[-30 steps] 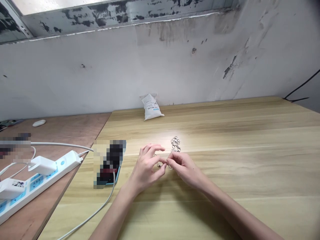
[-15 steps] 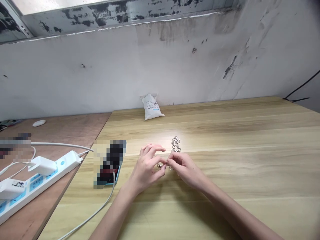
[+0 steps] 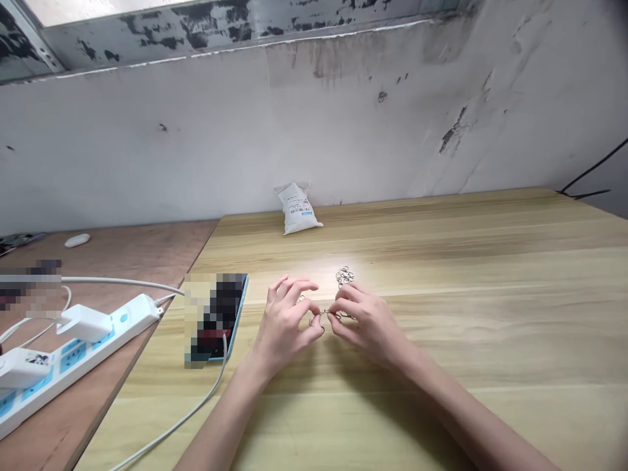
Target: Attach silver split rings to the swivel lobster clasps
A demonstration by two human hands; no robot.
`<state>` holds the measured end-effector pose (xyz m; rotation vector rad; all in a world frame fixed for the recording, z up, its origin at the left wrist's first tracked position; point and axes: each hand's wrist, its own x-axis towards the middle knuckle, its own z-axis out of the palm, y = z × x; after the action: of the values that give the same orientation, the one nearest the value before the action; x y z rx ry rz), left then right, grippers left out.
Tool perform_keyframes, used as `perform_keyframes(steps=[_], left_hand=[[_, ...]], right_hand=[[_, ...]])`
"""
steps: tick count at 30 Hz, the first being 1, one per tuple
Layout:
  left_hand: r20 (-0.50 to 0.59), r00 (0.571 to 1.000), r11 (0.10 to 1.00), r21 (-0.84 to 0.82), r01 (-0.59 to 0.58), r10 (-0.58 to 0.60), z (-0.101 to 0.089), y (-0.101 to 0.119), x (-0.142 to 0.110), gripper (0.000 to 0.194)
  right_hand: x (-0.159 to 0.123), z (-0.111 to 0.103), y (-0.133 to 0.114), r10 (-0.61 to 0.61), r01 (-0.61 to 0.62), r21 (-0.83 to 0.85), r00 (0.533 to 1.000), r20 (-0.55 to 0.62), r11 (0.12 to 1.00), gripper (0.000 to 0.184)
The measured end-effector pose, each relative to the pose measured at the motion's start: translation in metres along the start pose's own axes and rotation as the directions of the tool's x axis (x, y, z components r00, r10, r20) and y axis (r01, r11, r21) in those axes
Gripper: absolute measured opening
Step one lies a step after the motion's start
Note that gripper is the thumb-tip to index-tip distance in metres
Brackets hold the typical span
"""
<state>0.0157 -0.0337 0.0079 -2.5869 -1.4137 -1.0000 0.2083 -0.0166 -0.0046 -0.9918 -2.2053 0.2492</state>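
The left hand and right hand hover close together just above the table, their fingertips almost meeting. Between them runs a short string of rings, small and metal. The left thumb and forefinger are pinched on one end and the right fingers on the other (the rings are too small to show how they link). Both grips are closed, while the left hand's other fingers stand spread and lifted.

Just past the right fingers lies a heap of rings, its near part hidden behind them.

To the left of the hands, a phone in a blue case lies flat on the table, mostly blurred out. A white cable runs from it toward the near edge. Farther left, on a brown board, sits a white power strip with white plugs in it, and beyond that a small white oval object.

At the far edge of the table, a white bag leans against the stained wall.
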Motion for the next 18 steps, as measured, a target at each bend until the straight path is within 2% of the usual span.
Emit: perform_keyframes(steps=[2,5,12,18], left_hand=[[-0.007,1.0,1.0,0.008,0.025,-0.025,0.0012,0.0001,-0.0001,0.008],[-0.021,0.998,0.998,0.025,0.065,-0.065,0.0021,-0.0001,-0.0001,0.007],[-0.048,0.995,0.994,0.069,0.088,-0.084,0.0001,-0.0011,0.0006,0.008],[0.01,0.998,0.997,0.035,0.067,-0.067,-0.0006,-0.0048,-0.0002,0.01]], right_hand=[[0.0001,0.0019,0.0014,-0.105,0.092,-0.141,0.991,-0.084,0.986,0.013],[0.0,0.0053,0.0012,-0.2,0.15,-0.276,0.966,-0.163,0.949,0.015],[-0.0013,0.0071,0.0003,-0.291,0.225,-0.366,0.947,-0.135,0.903,0.015],[-0.0026,0.0094,-0.0035,-0.298,0.232,-0.389,0.947,-0.12,0.891,0.015]])
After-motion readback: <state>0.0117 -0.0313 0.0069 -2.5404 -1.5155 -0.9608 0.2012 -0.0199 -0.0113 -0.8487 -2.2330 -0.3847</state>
